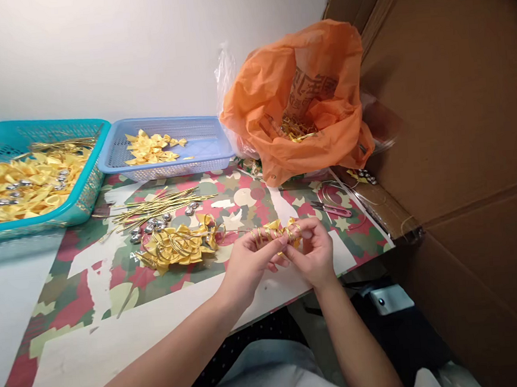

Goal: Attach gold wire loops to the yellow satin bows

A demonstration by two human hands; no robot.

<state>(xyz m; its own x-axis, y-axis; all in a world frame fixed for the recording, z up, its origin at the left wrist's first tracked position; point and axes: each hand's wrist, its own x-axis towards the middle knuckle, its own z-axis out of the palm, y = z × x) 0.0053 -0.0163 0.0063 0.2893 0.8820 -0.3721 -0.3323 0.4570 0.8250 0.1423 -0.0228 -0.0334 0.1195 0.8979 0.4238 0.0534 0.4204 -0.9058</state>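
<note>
While a patterned counter (pixel 159 294) is carrying nearly everything, an orange bag (pixel 251 98) is standing open at the far side. A teal basket (pixel 84 198) is holding many yellow bows at the left, and a blue basket (pixel 210 146), holding fewer, is sitting between it and the bag. Gold strips (pixel 161 207) are lying before the blue basket; a heap of wired bows (pixel 180 246) is resting nearer. The left hand (pixel 249 261) and right hand (pixel 316 253) are meeting right of the heap, fingers pinching a yellow ribbon piece (pixel 272 224) with gold wire. It is lying along the fingertips, partly hidden, loops apparently circling a left finger. Pink-handled snips (pixel 338 210) are lying beyond the right hand; silver bells (pixel 153 225) are clustering behind the heap.
</note>
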